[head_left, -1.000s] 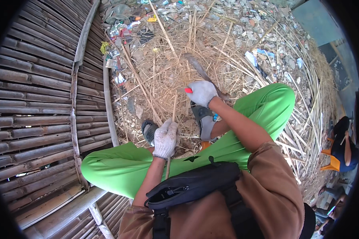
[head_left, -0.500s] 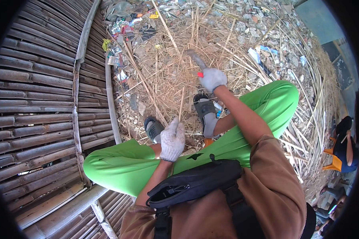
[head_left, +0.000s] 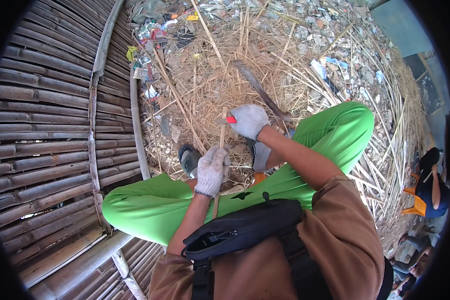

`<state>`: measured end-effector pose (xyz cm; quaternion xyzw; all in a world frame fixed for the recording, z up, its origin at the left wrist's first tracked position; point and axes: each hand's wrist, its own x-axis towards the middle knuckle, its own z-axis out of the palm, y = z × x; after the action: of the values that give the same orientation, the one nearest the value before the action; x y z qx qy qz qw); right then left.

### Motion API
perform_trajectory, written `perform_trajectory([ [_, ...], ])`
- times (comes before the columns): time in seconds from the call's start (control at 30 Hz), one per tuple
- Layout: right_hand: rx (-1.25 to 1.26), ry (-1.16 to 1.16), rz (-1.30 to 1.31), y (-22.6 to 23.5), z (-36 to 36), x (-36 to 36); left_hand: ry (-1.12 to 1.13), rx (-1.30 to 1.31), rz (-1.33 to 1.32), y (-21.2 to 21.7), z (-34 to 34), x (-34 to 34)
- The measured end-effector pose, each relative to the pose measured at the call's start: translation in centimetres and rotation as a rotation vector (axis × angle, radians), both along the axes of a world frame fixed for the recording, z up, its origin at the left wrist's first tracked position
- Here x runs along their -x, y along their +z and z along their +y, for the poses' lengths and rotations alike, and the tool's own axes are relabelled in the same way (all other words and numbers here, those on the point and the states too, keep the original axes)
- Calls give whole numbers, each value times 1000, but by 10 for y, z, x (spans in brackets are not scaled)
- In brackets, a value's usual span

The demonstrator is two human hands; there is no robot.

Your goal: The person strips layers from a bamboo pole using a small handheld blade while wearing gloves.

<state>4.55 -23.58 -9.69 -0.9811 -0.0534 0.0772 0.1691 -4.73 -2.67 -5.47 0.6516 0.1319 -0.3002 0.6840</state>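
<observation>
My left hand [head_left: 211,171], in a pale knit glove, is closed round a thin bamboo stick [head_left: 222,131] that stands out above and below the fist, its lower end near my lap. My right hand [head_left: 250,121], gloved too, is closed on a small knife [head_left: 230,120] with a red part showing at the fingers. Its short blade lies across the stick, close to the upper end. Just beyond my right hand a long curved machete [head_left: 257,87] lies on the shavings; its far end is broad and its near end narrow.
Bamboo shavings [head_left: 205,80] and litter cover the ground ahead. At left rises a slatted bamboo wall [head_left: 45,130]. Split bamboo strips [head_left: 385,155] lie at right, near a person [head_left: 435,185] by an orange chair [head_left: 415,201]. A black bag [head_left: 245,227] rests on my lap.
My right hand has come nearer and to the left with the knife, from beside the machete onto the stick. The machete now shows more fully. My left hand has shifted slightly left.
</observation>
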Motion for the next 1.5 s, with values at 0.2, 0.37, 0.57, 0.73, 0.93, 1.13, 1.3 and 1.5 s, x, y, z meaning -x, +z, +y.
perform_trajectory([
  [0.2,50,-180,52,-3,-17,-22,5,76,51,10,5,3],
  [0.37,44,-563,89,12,-119,-58,-28,155,115,20,12,12],
  [0.57,-72,-74,-12,18,-31,-18,86,275,159,21,10,-4],
  [0.73,-45,97,-38,11,0,-2,67,336,175,14,10,-6],
  [0.93,1,-15,-121,10,-2,-10,87,382,191,9,9,-8],
  [1.13,47,-44,-61,3,1,-25,123,613,287,-1,19,-14],
  [1.3,2,-618,130,-8,-148,-55,-46,674,332,15,25,7],
  [1.5,-134,-161,-125,26,-27,-20,64,823,198,2,22,-2],
])
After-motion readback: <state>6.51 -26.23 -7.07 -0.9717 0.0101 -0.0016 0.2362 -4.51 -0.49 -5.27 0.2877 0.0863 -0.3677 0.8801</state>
